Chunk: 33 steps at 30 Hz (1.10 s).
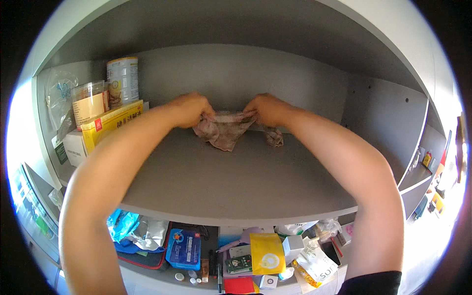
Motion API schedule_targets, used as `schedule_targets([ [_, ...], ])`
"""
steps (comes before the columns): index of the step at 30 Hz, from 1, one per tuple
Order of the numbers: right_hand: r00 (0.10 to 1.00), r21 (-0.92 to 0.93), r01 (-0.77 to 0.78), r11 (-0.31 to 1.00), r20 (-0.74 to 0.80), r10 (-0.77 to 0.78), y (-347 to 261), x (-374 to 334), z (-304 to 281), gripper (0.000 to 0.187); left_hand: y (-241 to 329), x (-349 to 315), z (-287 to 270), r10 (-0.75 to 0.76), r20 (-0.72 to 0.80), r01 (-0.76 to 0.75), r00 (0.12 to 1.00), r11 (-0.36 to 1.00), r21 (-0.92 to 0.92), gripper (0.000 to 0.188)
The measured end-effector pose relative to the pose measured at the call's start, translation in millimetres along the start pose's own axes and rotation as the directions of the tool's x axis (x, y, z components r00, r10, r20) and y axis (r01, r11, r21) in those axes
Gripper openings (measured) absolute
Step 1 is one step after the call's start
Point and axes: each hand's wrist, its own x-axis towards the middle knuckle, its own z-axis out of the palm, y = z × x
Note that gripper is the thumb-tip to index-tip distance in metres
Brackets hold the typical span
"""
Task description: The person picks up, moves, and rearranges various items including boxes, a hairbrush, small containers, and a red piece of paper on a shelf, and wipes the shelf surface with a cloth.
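A thin brownish-pink cloth (pixel 223 132) hangs between my two hands above a grey cabinet shelf (pixel 216 182). My left hand (pixel 192 110) pinches its left upper edge. Its right upper edge is gripped in my right hand (pixel 268 110). A crumpled end of similar cloth (pixel 274 137) dangles below my right hand; whether it joins the main piece I cannot tell. The cloth's lower corner points down toward the shelf, and both forearms reach in from the lower edge.
At the shelf's left stand a tall can (pixel 122 81), a clear plastic jar (pixel 90 105), a yellow box (pixel 112 123) and a clear plastic bag (pixel 61 98). Below the shelf's front edge lie a blue box (pixel 184 250), a yellow packet (pixel 267 253) and several small things. A side panel (pixel 386 118) bounds the right.
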Motion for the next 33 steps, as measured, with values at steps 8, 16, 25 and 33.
schedule_targets([
  [8, 0.948, 0.117, 0.005, 0.993, 0.315, -0.042, -35.6, 32.3, 26.5, 0.044, -28.9, 4.5, 41.7, -0.271, 0.323, 0.159, 0.907, 0.929, 0.334, 0.028],
  [16, 0.875, 0.402, 0.239, 0.884, 0.305, -0.376, -71.7, -23.6, -3.6, 0.040, -3.3, -26.2, -30.0, -0.097, 0.558, 0.233, 0.824, 0.956, -0.178, 0.043],
  [25, 0.863, 0.415, 0.269, 0.869, 0.296, -0.409, -99.3, -109.8, -42.5, 0.042, 63.7, -103.9, -85.0, 0.146, 0.559, -0.018, 0.816, 0.973, -0.228, 0.037],
  [33, 0.983, 0.175, 0.111, 0.978, -0.166, -0.082, -87.7, -15.0, -22.4, 0.028, 8.8, -93.8, -67.8, -0.206, -0.102, 0.215, 0.973, 0.973, 0.087, 0.031],
])
